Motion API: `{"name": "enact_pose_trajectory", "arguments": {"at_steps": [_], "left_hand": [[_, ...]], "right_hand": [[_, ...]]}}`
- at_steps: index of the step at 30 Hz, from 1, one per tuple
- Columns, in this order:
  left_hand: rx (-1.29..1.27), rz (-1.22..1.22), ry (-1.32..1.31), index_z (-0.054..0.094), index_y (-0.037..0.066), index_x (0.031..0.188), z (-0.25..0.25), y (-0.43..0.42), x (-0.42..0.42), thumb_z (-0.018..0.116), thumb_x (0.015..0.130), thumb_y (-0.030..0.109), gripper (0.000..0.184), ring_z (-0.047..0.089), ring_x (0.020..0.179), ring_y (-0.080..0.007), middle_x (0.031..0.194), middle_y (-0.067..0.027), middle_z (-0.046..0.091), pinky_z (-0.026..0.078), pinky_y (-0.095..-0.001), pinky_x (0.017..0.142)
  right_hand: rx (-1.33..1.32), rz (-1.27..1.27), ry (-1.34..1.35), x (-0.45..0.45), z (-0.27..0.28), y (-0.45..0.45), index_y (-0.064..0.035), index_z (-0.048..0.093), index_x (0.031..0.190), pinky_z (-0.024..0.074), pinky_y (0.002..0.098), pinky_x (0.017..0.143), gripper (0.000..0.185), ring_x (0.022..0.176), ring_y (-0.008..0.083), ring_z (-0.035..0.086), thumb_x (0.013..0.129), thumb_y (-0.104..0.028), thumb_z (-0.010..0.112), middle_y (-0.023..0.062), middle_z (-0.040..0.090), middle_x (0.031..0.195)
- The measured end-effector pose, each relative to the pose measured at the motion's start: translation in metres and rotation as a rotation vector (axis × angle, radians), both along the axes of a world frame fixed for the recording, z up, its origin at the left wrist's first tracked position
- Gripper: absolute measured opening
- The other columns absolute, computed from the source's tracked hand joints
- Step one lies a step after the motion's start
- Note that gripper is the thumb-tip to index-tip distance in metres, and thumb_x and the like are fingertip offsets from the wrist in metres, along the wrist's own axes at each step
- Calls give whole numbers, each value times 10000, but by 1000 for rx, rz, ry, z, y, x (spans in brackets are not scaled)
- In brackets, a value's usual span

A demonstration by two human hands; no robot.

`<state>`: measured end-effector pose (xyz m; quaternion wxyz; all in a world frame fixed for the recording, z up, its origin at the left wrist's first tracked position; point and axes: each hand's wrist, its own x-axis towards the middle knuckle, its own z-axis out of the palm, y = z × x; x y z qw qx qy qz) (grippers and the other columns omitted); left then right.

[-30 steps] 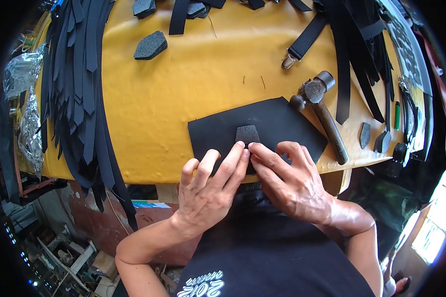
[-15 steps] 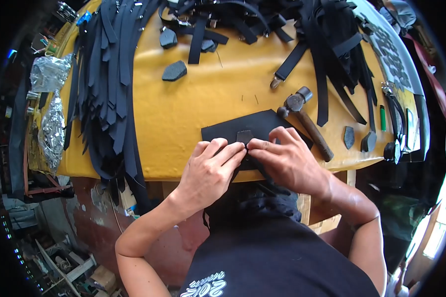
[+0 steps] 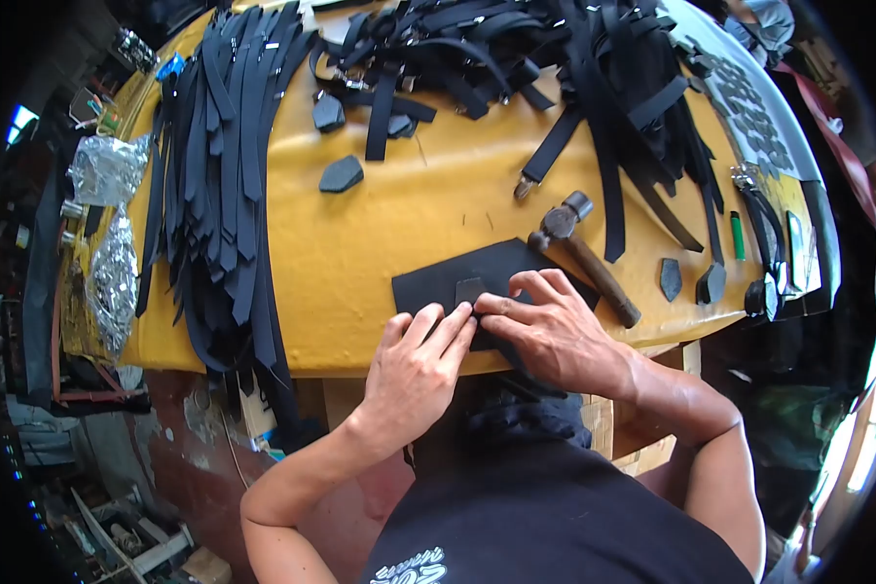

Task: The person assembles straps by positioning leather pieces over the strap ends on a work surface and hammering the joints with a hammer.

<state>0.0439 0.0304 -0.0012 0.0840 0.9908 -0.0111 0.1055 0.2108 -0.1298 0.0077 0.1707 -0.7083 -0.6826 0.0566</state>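
Both hands meet at a small dark patch [image 3: 469, 290] over a black mat [image 3: 426, 285] near the table's front edge. My left hand [image 3: 417, 368] has its fingers closed, with the tips pinching the patch's lower end from the left. From the right, my right hand [image 3: 553, 329] pinches at the same spot, thumb and forefinger together. A dark strap seems to run down from there toward my body; the fingers hide most of it. Just right of the mat lies a ball-peen hammer [image 3: 594, 265] with a wooden handle.
Black straps [image 3: 222, 156] hang in a bundle over the yellow table [image 3: 341, 282] at left. More straps with metal clips [image 3: 642, 107] pile up at the back. Loose pentagonal patches [image 3: 341, 174], a green lighter [image 3: 737, 237] and a plastic bag of metal parts [image 3: 113, 282] lie around.
The camera view has shifted, so the table things appear slightly lower and further left at the right side. Both hands stay together at the patch, with only slight finger movement.
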Motion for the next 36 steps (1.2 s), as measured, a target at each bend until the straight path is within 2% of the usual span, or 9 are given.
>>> {"name": "enact_pose_trajectory", "arguments": {"at_steps": [5,9,11,14,17,20,24,29,36], "left_hand": [[3,47,-31,669,27,1286,-8,-15,1,705,900,171,414,556,1176,-256,1313,-80,654,412,-421,995],[47,61,-31,692,25,1249,-4,-20,4,708,909,195,380,548,1183,-270,1294,-83,653,409,-427,995],[49,65,-47,699,22,1233,-4,-20,5,713,906,192,369,548,1186,-271,1288,-87,653,413,-421,993],[55,75,-60,697,22,1233,-9,-23,4,719,903,187,369,553,1185,-266,1280,-90,654,423,-411,989],[45,83,-79,694,23,1233,-10,-24,4,718,905,189,368,557,1180,-266,1274,-88,655,429,-408,987],[24,81,-88,691,24,1231,-13,-22,4,718,907,193,367,559,1177,-265,1272,-90,650,434,-406,984],[37,73,-83,689,20,1225,-13,-24,6,716,908,195,363,564,1172,-263,1271,-100,641,438,-405,979],[57,82,-79,687,0,1223,-12,-26,5,710,914,200,369,570,1173,-267,1276,-115,642,440,-405,982],[70,79,-61,687,-28,1239,-11,-28,4,695,928,205,389,575,1186,-286,1290,-152,662,448,-416,998]], "right_hand": [[46,-12,338,16,-6,-5,-65,706,1125,441,422,1040,297,1179,304,557,834,-27,669,69,720,1171],[147,-76,228,38,14,4,-59,716,1122,561,419,875,239,982,324,692,889,-52,668,135,744,988],[193,-199,49,70,22,17,-63,752,990,575,402,826,196,926,306,706,810,3,712,104,736,941],[225,-259,-361,144,16,41,-83,756,1043,531,401,857,339,956,290,649,764,67,637,89,707,1155],[-67,-259,-372,187,6,55,-116,755,1019,483,390,948,234,1040,257,605,822,-21,671,57,681,1193],[-134,-94,-374,191,27,65,-87,711,983,510,393,863,156,956,281,644,831,-78,739,68,712,1087],[47,-68,300,160,72,86,-17,619,1015,527,410,698,195,755,330,701,900,-109,746,141,717,800],[-69,-179,805,148,63,113,23,497,1112,519,262,461,238,561,122,671,1020,-137,646,113,704,782],[-125,-183,1120,136,11,111,43,507,1221,580,284,537,313,645,178,719,974,-45,676,136,723,866]]}}
